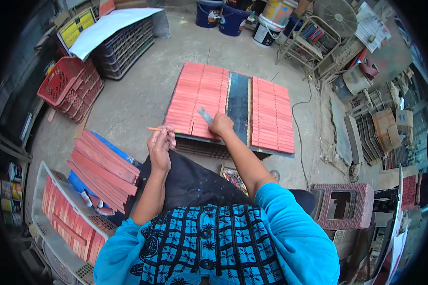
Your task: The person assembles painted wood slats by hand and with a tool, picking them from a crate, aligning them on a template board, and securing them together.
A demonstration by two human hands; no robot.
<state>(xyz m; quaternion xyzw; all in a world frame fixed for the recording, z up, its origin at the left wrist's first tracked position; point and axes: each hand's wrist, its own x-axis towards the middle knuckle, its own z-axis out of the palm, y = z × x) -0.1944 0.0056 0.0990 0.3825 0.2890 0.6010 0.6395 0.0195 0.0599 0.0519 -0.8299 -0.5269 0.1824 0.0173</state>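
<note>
My left hand (pixel 159 142) is closed on a thin orange stick (pixel 154 128) that looks like a pencil, held level just off the near left corner of a dark board (pixel 239 102). Rows of narrow red slats (pixel 199 85) cover the board's left part. On their near right portion rests my right hand (pixel 221 125), its fingers curled shut. A grey flat piece (pixel 204 115), like a scraper blade, juts out from that fist over the slats; its grip is hidden. Across a bare dark strip lies a second block of red slats (pixel 273 114).
Loose red strips (pixel 102 166) lie stacked on something blue at my left, beside a white crate (pixel 50 178) holding more strips. Red baskets (pixel 71 88) and dark crates (pixel 123 50) stand far left. Buckets (pixel 266 31), a metal chair (pixel 311 40), a cable (pixel 295 118) and a pink stool (pixel 342 205) are around.
</note>
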